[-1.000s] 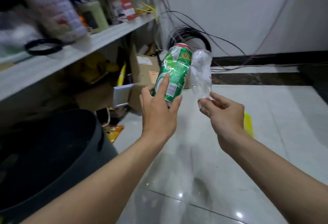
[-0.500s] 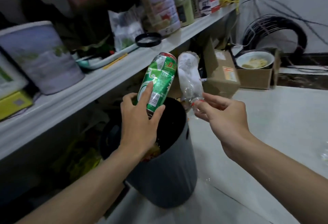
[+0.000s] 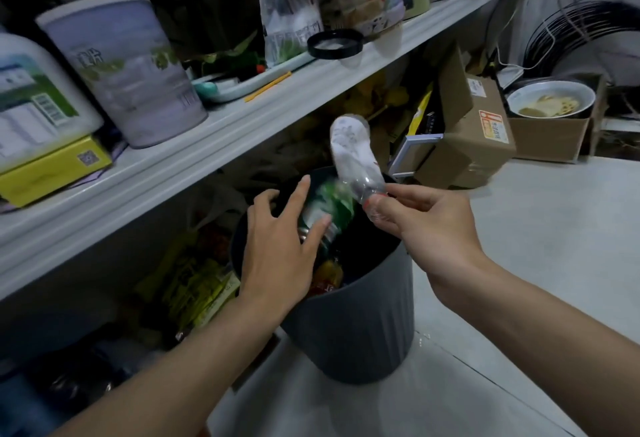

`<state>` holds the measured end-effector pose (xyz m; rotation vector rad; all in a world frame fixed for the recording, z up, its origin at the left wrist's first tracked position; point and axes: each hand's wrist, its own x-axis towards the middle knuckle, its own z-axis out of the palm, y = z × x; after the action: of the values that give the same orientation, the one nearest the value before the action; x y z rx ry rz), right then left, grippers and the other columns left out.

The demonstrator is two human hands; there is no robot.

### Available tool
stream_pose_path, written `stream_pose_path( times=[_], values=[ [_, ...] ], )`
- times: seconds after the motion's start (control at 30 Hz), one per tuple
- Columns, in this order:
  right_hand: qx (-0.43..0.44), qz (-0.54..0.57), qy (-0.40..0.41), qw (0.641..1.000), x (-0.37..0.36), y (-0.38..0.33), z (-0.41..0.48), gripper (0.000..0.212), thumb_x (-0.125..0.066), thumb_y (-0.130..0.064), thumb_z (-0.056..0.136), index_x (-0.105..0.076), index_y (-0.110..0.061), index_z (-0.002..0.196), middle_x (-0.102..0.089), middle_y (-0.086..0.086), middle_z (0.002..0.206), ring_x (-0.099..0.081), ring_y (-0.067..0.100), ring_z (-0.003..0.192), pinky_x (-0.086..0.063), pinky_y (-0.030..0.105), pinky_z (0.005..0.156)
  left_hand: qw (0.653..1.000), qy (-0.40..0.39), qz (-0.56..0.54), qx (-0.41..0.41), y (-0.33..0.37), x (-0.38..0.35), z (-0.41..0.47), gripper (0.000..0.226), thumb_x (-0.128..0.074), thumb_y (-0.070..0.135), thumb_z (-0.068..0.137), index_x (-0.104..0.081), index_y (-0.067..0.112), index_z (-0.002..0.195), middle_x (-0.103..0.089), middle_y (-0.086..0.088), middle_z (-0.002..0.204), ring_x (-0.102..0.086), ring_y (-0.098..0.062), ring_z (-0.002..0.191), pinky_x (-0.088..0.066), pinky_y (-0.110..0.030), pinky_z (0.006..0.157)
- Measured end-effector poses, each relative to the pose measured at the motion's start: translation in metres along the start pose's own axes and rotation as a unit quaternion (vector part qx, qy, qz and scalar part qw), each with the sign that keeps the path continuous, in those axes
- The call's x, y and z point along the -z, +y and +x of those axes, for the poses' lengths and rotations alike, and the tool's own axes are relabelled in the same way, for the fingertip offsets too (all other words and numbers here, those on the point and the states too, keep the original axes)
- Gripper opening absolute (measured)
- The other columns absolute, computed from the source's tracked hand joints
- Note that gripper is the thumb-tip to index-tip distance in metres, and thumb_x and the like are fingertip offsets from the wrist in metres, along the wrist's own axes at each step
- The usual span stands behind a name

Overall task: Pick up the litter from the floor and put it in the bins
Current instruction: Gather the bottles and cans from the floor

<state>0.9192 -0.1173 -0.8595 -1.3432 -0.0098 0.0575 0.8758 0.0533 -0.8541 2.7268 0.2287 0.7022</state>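
Grey shelf (image 3: 207, 145) runs along the left, pale tub (image 3: 124, 65) standing on it. Below it, left hand (image 3: 277, 246) sits over the near rim of the dark grey bin (image 3: 356, 325), fingers straight and splayed, gripping nothing. Green can (image 3: 329, 214) is tilted and blurred in the bin mouth just past those fingers; can't tell if the thumb touches it. Orange-red litter (image 3: 327, 277) lies lower inside. Crushed clear bottle (image 3: 353, 156) is base-up over the bin's far rim, neck pinched in the right hand (image 3: 426, 225). Bin stands on the pale floor (image 3: 554, 246). Cardboard boxes (image 3: 478, 138) further right, a bowl (image 3: 550, 100) sitting in one.
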Motion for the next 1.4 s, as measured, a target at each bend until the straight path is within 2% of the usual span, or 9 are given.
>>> stream_pose_path(
  times=[0.13,0.23,0.3,0.53,0.67,0.83,0.93,1.03,1.4],
  values=[
    [0.024,-0.061,-0.011,0.998,0.002,0.000,-0.001,0.012,-0.081,-0.029,0.076,-0.074,-0.028,0.085,-0.075,-0.010,0.083,-0.069,0.003,0.087,-0.052,0.027,0.090,0.999,0.004,0.040,-0.024,0.001,0.000,-0.002,0.058,-0.042,0.054,0.094,-0.028,0.040,0.148,-0.028,-0.005,0.149,-0.027,-0.020,0.137,-0.038,-0.038,0.107],
    [0.045,-0.130,0.001,0.990,0.008,-0.003,-0.004,0.027,-0.078,-0.027,0.080,-0.073,-0.022,0.105,-0.072,-0.011,0.095,-0.063,-0.007,0.086,-0.048,0.011,0.077,0.998,0.005,0.051,-0.031,0.002,0.000,-0.001,0.057,-0.040,0.054,0.094,-0.028,0.040,0.148,-0.029,-0.002,0.151,-0.027,-0.019,0.139,-0.038,-0.039,0.107],
    [0.059,-0.152,0.001,0.987,0.013,-0.005,-0.006,0.032,-0.077,-0.025,0.081,-0.071,-0.020,0.113,-0.071,-0.009,0.100,-0.062,-0.008,0.086,-0.047,0.008,0.074,0.998,0.004,0.054,-0.039,0.004,-0.001,0.000,0.057,-0.040,0.054,0.094,-0.029,0.039,0.148,-0.030,-0.002,0.152,-0.028,-0.018,0.138,-0.038,-0.039,0.107],
    [0.102,-0.210,0.004,0.972,0.027,-0.013,-0.008,0.035,-0.075,-0.025,0.083,-0.070,-0.020,0.118,-0.071,-0.008,0.109,-0.064,0.000,0.097,-0.050,0.018,0.089,0.994,-0.005,0.065,-0.085,0.026,-0.008,0.000,0.057,-0.039,0.054,0.095,-0.031,0.036,0.148,-0.032,-0.003,0.152,-0.026,-0.017,0.140,-0.030,-0.036,0.109],
    [0.141,-0.275,0.013,0.951,0.046,-0.022,-0.011,0.038,-0.072,-0.027,0.086,-0.066,-0.021,0.123,-0.068,-0.009,0.115,-0.062,0.004,0.103,-0.044,0.014,0.086,0.990,-0.012,0.078,-0.117,0.044,-0.016,0.002,0.057,-0.039,0.052,0.096,-0.030,0.033,0.149,-0.033,-0.001,0.152,-0.026,-0.017,0.140,-0.029,-0.035,0.109],
    [0.180,-0.447,0.020,0.876,0.091,-0.025,-0.012,0.048,-0.063,-0.034,0.091,-0.053,-0.024,0.137,-0.054,-0.009,0.139,-0.047,0.011,0.130,-0.031,0.014,0.100,0.976,-0.019,0.110,-0.189,0.078,-0.033,0.003,0.059,-0.033,0.052,0.095,-0.033,0.027,0.149,-0.037,-0.004,0.152,-0.031,-0.022,0.141,-0.031,-0.039,0.110],
    [0.151,-0.537,0.023,0.830,0.127,-0.019,-0.015,0.059,-0.054,-0.042,0.094,-0.036,-0.026,0.148,-0.036,-0.007,0.153,-0.029,0.013,0.142,-0.025,0.028,0.115,0.969,-0.032,0.099,-0.222,0.103,-0.047,0.000,0.058,-0.034,0.052,0.097,-0.030,0.028,0.149,-0.033,-0.002,0.155,-0.026,-0.020,0.144,-0.026,-0.037,0.113],
    [0.113,-0.584,0.030,0.803,0.161,-0.016,-0.024,0.062,-0.047,-0.044,0.097,-0.025,-0.027,0.152,-0.024,-0.007,0.158,-0.016,0.012,0.146,-0.018,0.026,0.115,0.963,-0.048,0.080,-0.253,0.131,-0.064,-0.007,0.057,-0.030,0.055,0.098,-0.029,0.030,0.150,-0.029,-0.002,0.156,-0.022,-0.019,0.146,-0.021,-0.036,0.115],
    [-0.002,-0.644,0.127,0.755,0.292,-0.013,-0.097,0.069,-0.044,-0.045,0.098,-0.008,-0.028,0.154,-0.011,-0.005,0.161,-0.005,0.013,0.148,-0.020,0.030,0.115,0.909,-0.145,0.014,-0.391,0.260,-0.131,-0.070,0.060,-0.023,0.055,0.099,-0.012,0.033,0.153,-0.012,-0.001,0.161,-0.007,-0.019,0.149,-0.013,-0.038,0.120]
  ],
)
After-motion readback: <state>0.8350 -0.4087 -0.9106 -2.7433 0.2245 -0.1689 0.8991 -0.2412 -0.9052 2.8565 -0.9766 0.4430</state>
